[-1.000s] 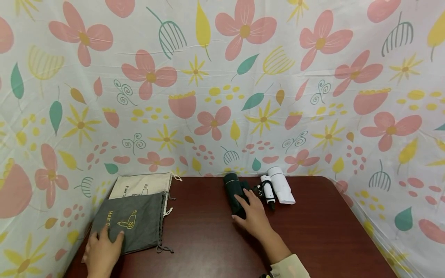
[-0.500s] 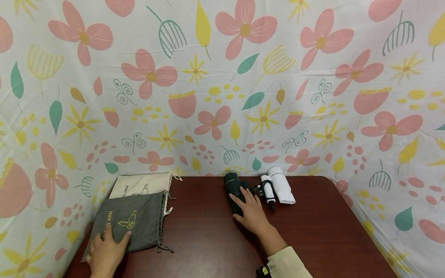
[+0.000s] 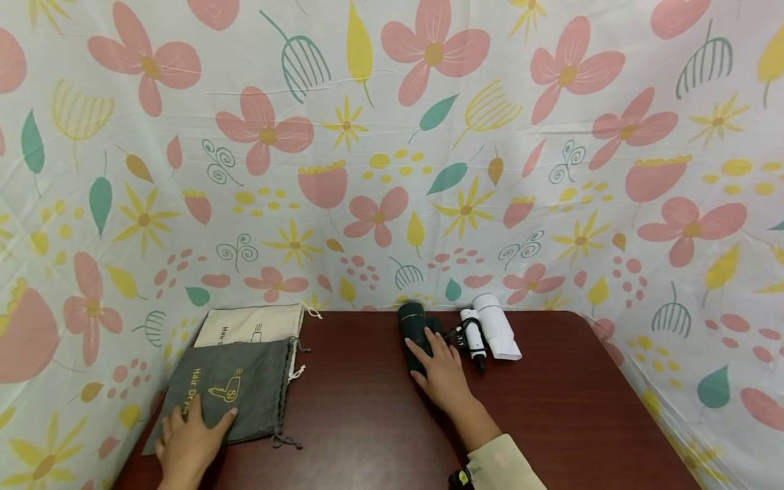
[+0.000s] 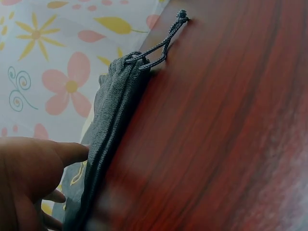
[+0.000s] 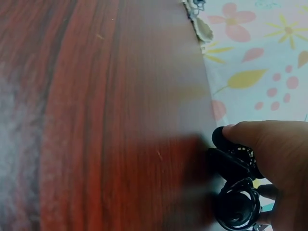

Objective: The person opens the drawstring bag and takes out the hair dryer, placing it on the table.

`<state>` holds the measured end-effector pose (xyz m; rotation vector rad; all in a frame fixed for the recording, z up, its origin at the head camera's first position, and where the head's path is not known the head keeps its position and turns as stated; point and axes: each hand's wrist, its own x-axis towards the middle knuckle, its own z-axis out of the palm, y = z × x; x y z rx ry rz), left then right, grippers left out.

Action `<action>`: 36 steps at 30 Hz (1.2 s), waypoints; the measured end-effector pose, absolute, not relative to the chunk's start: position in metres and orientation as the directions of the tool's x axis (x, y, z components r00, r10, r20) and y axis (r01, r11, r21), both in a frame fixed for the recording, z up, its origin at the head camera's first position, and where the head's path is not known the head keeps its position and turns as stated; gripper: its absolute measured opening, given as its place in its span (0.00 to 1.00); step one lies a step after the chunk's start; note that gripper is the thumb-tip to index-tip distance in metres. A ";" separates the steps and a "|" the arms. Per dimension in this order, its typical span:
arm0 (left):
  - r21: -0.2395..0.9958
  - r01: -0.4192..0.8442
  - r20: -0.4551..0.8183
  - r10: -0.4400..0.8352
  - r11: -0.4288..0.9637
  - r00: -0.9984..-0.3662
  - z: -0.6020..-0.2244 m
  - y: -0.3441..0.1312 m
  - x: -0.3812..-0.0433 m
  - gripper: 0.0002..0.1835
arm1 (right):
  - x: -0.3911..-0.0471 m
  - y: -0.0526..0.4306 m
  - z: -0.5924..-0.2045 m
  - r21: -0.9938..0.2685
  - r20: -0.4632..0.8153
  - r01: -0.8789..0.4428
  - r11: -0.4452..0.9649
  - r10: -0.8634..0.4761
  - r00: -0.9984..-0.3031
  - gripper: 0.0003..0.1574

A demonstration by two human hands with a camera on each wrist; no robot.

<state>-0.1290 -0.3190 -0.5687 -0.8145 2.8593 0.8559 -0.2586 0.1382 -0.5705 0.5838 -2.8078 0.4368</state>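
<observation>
My left hand (image 3: 191,442) rests with spread fingers on the near-left part of a dark grey drawstring bag (image 3: 254,371), printed with a yellow hair dryer picture and lettering. Under its far edge lies a cream bag (image 3: 245,325) of the same kind. At the back of the table, my right hand (image 3: 446,378) lies over a black folded hair dryer (image 3: 413,321), fingers fanned across its top. In the right wrist view the thumb touches the black dryer (image 5: 231,166); the hand covers part of it. Just right of that is a white hair dryer (image 3: 495,328).
A black cord (image 3: 470,325) is wound around the white dryer's handle. The reddish-brown table (image 3: 343,408) reaches back to a flower-printed cloth (image 3: 392,170), which hangs behind and along both sides. Grey drawstrings (image 4: 166,45) stick out past the bag's mouth.
My left hand has slid slightly right on the grey bag, spreading its thumb. My right hand has settled closer onto the black dryer, which has shifted slightly right.
</observation>
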 end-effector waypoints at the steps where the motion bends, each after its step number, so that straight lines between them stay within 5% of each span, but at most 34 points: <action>1: 0.499 -0.494 -0.189 -0.467 0.712 -0.864 -0.569 -0.320 -0.130 0.59 | -0.259 0.138 -0.570 -0.242 0.288 -0.412 0.878 -0.340 -0.895 0.44; 36: 0.473 -0.494 -0.196 -0.459 0.730 -0.866 -0.573 -0.335 -0.142 0.58 | -0.275 0.138 -0.579 -0.208 0.359 -0.353 0.912 -0.265 -0.895 0.43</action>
